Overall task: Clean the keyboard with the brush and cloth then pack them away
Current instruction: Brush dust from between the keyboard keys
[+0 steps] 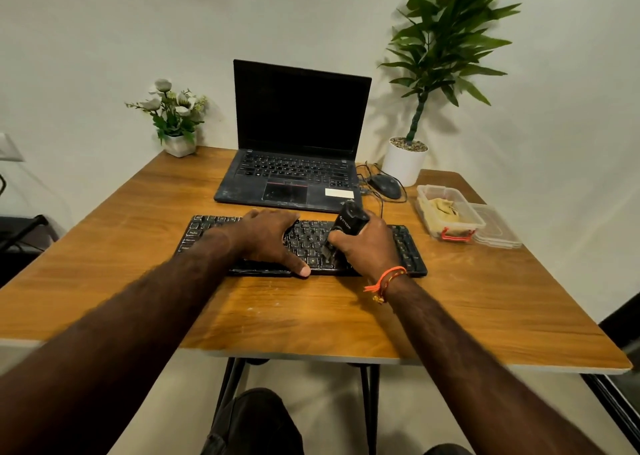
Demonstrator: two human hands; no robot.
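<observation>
Keyboard (405,246) lies near middle of table (138,281). Left hand (266,238) flat on keys, fingers straight. Right hand (367,246) grips black brush (348,224), bristles on keys. Laptop (294,163) just behind. Mouse (386,186), wire far right. Box (446,212) with cloth (443,208) right, lid (498,233) beside. Near table edge bare.
</observation>
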